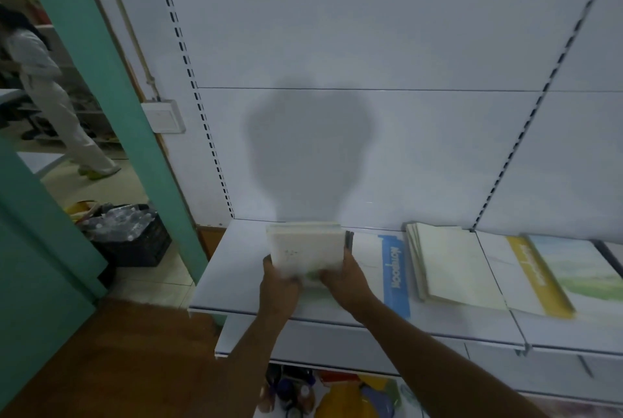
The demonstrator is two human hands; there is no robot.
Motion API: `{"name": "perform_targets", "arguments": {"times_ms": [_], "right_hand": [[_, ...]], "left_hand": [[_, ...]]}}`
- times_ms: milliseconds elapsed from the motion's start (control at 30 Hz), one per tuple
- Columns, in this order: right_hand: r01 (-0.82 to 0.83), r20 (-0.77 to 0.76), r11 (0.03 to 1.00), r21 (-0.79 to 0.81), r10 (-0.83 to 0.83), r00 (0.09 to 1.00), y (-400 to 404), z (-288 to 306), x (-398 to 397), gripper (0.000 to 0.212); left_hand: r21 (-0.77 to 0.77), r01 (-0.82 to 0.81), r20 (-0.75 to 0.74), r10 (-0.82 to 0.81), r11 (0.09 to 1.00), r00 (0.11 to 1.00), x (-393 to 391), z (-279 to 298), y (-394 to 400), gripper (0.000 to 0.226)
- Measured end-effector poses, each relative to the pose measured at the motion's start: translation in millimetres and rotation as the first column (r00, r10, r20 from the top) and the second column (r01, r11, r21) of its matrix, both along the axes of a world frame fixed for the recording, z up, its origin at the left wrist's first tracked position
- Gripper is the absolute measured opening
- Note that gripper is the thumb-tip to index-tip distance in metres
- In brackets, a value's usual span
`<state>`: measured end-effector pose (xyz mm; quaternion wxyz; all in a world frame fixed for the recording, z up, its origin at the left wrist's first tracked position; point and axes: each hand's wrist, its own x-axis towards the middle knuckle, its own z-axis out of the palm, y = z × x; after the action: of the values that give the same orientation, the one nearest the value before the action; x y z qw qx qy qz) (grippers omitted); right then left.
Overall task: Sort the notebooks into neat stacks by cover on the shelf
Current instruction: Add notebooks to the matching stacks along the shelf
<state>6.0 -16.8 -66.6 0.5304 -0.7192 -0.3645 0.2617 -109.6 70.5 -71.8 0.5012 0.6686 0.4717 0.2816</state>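
Note:
Both hands hold a thick bundle of notebooks [305,247] with pale cream covers, lifted and tilted above the white shelf [232,269]. My left hand [279,286] grips its lower left corner; my right hand [342,277] grips the lower right edge. To the right a notebook with a blue spine band [394,274] lies flat on the shelf. Further right sits a fanned stack of pale green notebooks [451,262]. Beside that lies a notebook with a yellow band and a landscape cover [553,272].
The shelf's white back panel [371,148] with slotted uprights rises behind. A green door frame [111,80] stands at left, with a black crate of bottles [131,232] on the floor and a person walking beyond. Assorted items lie under the shelf [337,394].

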Motion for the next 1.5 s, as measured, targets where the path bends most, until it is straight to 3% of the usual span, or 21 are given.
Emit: {"name": "perform_targets", "arguments": {"times_ms": [133,267,433,567,833,1000,1233,1500], "right_hand": [[0.016,-0.018,0.996,-0.086,-0.018,1.000,14,-41,17,0.049],[0.182,-0.052,0.980,-0.084,-0.187,0.981,6,20,12,0.038],[0.421,-0.123,0.905,-0.062,-0.425,0.897,-27,47,63,0.035],[0.545,-0.151,0.832,-0.105,-0.555,0.818,-87,54,106,0.042],[0.704,-0.159,0.683,-0.194,-0.730,0.664,-257,59,162,0.017],[0.780,-0.164,0.584,-0.225,-0.811,0.561,-367,53,190,0.011],[0.878,-0.170,0.433,-0.204,-0.899,0.404,-496,40,208,0.012],[0.882,-0.149,0.396,-0.256,-0.918,0.369,-567,22,234,0.023]], "left_hand": [[-0.022,0.033,-0.017,-0.033,0.999,0.999,-1,2,-7,0.055],[-0.002,0.097,-0.028,-0.097,0.995,0.995,11,14,-5,0.048],[0.046,0.196,0.028,-0.197,0.980,0.980,65,35,-22,0.046],[0.064,0.323,0.060,-0.327,0.944,0.943,118,45,-72,0.041],[-0.045,0.578,0.002,-0.578,0.815,0.816,207,50,-213,0.041],[-0.052,0.713,-0.052,-0.715,0.699,0.697,253,53,-306,0.038],[-0.089,0.807,-0.042,-0.812,0.584,0.582,294,46,-430,0.043],[-0.130,0.802,-0.050,-0.812,0.583,0.582,323,33,-503,0.038]]}}
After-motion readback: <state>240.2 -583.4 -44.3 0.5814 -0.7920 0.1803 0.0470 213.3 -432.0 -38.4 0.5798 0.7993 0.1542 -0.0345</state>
